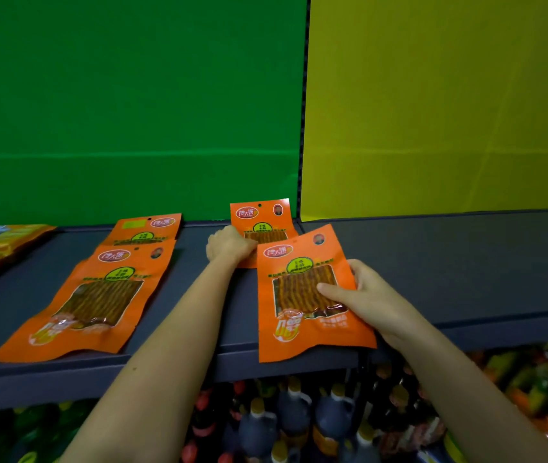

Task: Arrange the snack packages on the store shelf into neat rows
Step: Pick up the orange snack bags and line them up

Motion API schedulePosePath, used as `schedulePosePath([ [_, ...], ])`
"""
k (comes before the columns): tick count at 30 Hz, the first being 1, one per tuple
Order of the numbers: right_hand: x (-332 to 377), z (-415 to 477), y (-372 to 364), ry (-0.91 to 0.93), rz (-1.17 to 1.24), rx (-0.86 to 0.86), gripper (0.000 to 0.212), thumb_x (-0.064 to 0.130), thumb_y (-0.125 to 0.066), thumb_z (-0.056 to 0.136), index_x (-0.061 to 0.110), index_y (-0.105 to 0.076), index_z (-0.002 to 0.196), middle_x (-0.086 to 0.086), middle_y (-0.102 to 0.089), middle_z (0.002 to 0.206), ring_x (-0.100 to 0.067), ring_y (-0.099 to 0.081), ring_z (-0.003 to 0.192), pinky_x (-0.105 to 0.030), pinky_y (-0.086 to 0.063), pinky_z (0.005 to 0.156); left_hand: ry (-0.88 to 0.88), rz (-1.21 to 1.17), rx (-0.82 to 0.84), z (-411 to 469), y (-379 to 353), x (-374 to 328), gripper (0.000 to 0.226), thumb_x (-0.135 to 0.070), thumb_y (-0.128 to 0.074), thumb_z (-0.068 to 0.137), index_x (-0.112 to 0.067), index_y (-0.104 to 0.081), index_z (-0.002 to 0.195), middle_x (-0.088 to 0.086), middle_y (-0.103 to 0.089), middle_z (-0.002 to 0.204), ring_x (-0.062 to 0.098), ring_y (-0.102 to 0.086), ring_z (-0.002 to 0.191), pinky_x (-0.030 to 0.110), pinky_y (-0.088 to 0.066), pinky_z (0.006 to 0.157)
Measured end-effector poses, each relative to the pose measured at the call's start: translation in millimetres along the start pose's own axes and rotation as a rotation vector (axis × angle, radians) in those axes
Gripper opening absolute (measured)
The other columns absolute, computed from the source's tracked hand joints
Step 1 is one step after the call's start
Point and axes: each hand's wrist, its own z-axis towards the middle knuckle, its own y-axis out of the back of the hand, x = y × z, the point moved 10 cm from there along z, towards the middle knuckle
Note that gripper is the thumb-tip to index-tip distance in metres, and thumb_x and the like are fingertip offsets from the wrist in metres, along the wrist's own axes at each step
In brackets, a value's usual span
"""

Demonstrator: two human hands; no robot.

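Viewing from head: we face a grey shelf (pixel 433 262).
Right hand (pixel 371 297): we pinch the front packet (pixel 299 262), thumb on top, at the shelf lip.
Left hand (pixel 229 243): we curl fingers round the left edge of the rear packet (pixel 261 217).

Front packet (pixel 302 295) in my right hand (pixel 366 299): thin plastic film, glossy orange, with a clear window over the strips. Rear packet (pixel 261 217) under my left hand (pixel 229 243), same shiny film. The left-side packets (pixel 92 295) look just as slick, their edges a little wavy. The shelf (pixel 449 262) is matt dark grey, smooth, like painted metal. Green back panel (pixel 132 111) and yellow back panel (pixel 449 111): flat matt, faintly creased like paper. Bottles (pixel 292 412) below, dark and glossy.
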Motion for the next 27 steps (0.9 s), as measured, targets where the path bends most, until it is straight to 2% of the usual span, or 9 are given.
schedulePosePath([
  [4, 5, 4, -9, -0.005, 0.054, 0.01, 0.029, 0.021, -0.067, 0.083, 0.023, -0.049, 0.107, -0.001, -0.065, 0.107, -0.016, -0.064, 0.096, -0.037, -0.052, 0.085, 0.004, 0.039, -0.033, -4, 16, 1, 0.056, -0.046, -0.059, 0.082, -0.001, -0.059, 0.115, 0.019, -0.056, 0.126, 0.034, -0.049, 0.119, 0.043, -0.043, 0.099],
  [7, 12, 8, -23, -0.004, 0.032, 0.004, 0.033, 0.021, -0.066, 0.084, 0.022, -0.046, 0.11, -0.003, -0.063, 0.115, -0.016, -0.062, 0.099, -0.034, -0.051, 0.084, -0.061, 0.002, -0.133, -10, 42, -3, 0.038, -0.027, -0.053, 0.087, -0.001, -0.058, 0.115, 0.021, -0.056, 0.125, 0.035, -0.049, 0.117, 0.043, -0.044, 0.097],
  [10, 19, 12, -31, 0.011, -0.214, -0.029, 0.054, 0.026, -0.065, 0.084, 0.017, -0.037, 0.13, -0.005, -0.057, 0.125, -0.023, -0.055, 0.114, -0.034, -0.043, 0.091, -0.165, 0.003, -0.201, -23, 60, -12, 0.028, -0.011, -0.05, 0.086, -0.004, -0.061, 0.11, 0.019, -0.058, 0.121, 0.034, -0.049, 0.116, 0.041, -0.045, 0.094],
  [12, 23, 11, -33, 0.039, -0.397, -0.062, 0.062, 0.03, -0.064, 0.084, 0.011, -0.032, 0.134, -0.008, -0.056, 0.127, -0.027, -0.052, 0.118, -0.035, -0.042, 0.092, -0.224, 0.024, -0.219, -35, 67, -16, 0.025, -0.008, -0.049, 0.085, -0.005, -0.063, 0.106, 0.017, -0.06, 0.119, 0.032, -0.051, 0.114, 0.038, -0.044, 0.091],
  [16, 28, 6, -38, 0.111, -0.691, -0.092, 0.056, 0.037, -0.058, 0.086, 0.005, -0.039, 0.129, -0.014, -0.049, 0.128, -0.03, -0.047, 0.119, -0.037, -0.04, 0.095, -0.283, 0.055, -0.247, -56, 79, -15, 0.024, -0.007, -0.047, 0.085, -0.007, -0.063, 0.104, 0.015, -0.064, 0.115, 0.032, -0.056, 0.109, 0.036, -0.045, 0.088],
  [21, 40, -5, -34, 0.19, -0.898, -0.105, 0.059, 0.047, -0.05, 0.089, 0.004, -0.041, 0.128, -0.016, -0.045, 0.128, -0.031, -0.045, 0.118, -0.038, -0.041, 0.092, -0.343, 0.146, -0.302, -92, 97, -14, 0.023, -0.013, -0.051, 0.084, -0.011, -0.064, 0.103, 0.013, -0.067, 0.109, 0.033, -0.058, 0.104, 0.037, -0.047, 0.084],
  [24, 59, -15, -27, 0.288, -0.931, -0.12, 0.058, 0.049, -0.047, 0.089, 0.008, -0.042, 0.131, -0.013, -0.043, 0.132, -0.029, -0.041, 0.122, -0.039, -0.041, 0.094, -0.357, 0.218, -0.401, -120, 121, -10, 0.022, -0.017, -0.052, 0.084, -0.014, -0.064, 0.103, 0.012, -0.068, 0.106, 0.034, -0.059, 0.101, 0.035, -0.045, 0.077],
  [27, 96, -37, -38, 0.554, -0.823, -0.139, 0.04, 0.038, -0.048, 0.091, 0.015, -0.05, 0.124, -0.005, -0.051, 0.127, -0.024, -0.044, 0.118, -0.036, -0.037, 0.093, -0.344, 0.29, -0.512, -156, 152, 5, 0.023, -0.023, -0.052, 0.084, -0.018, -0.062, 0.103, 0.011, -0.068, 0.105, 0.036, -0.058, 0.1, 0.036, -0.044, 0.075],
])
